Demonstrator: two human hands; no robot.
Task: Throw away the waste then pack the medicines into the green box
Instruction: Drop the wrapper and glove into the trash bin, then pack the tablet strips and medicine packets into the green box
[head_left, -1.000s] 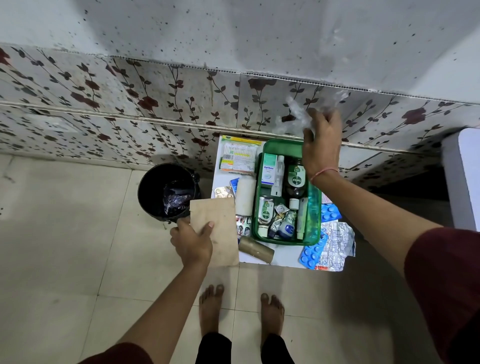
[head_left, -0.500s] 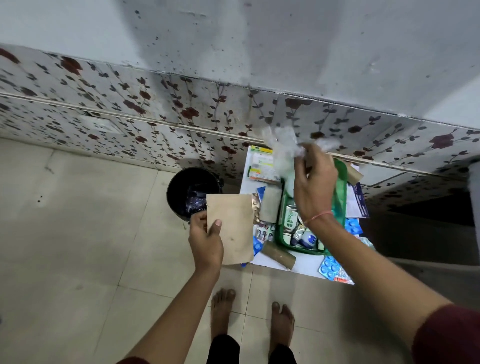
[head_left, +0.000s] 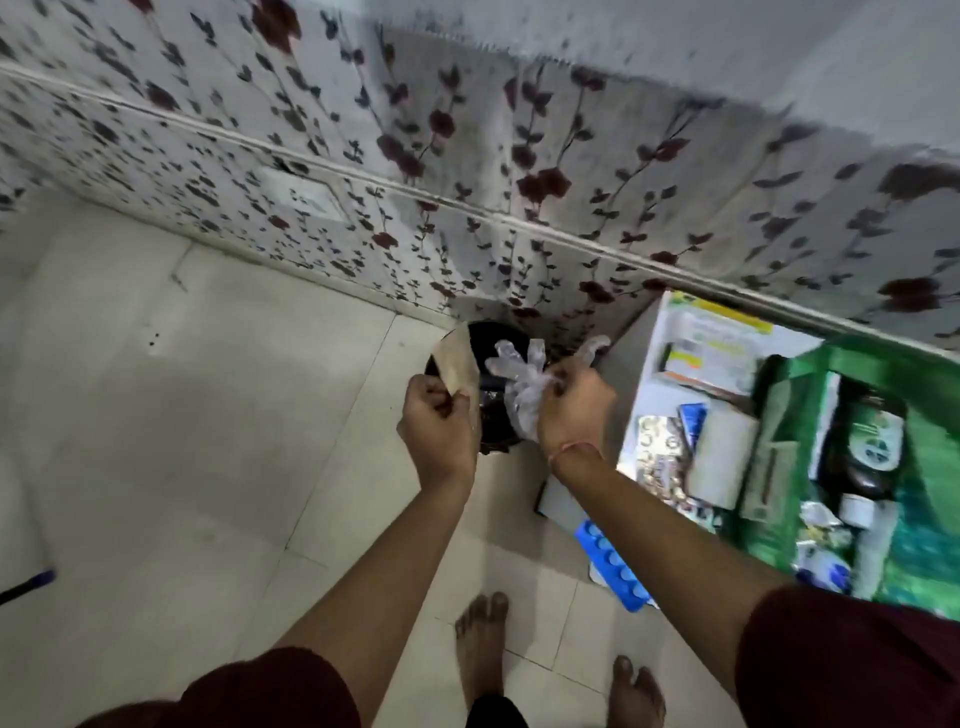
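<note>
Both hands hover over the black bin (head_left: 493, 439) by the floral wall. My left hand (head_left: 435, 421) is shut on a brown paper envelope (head_left: 460, 364), which stands upright over the bin's left rim. My right hand (head_left: 571, 402) is shut on a clear plastic glove (head_left: 519, 379), bunched above the bin's opening. To the right, the green box (head_left: 930, 525) sits on a small white table (head_left: 636, 384) and holds a dark bottle (head_left: 867, 447) and several small medicine items. Blister strips (head_left: 662, 462) and a white roll (head_left: 719, 457) lie beside the box.
A blue blister pack (head_left: 613, 564) hangs over the table's front edge near my right forearm. A yellow-and-white medicine carton (head_left: 711, 345) lies at the table's back. My bare feet (head_left: 480, 644) stand on the pale floor tiles. A dark stick tip (head_left: 26, 584) shows at far left.
Both hands swung left from the table to above the bin, carrying the envelope and the glove. The view turned left, so the table now sits at the right edge.
</note>
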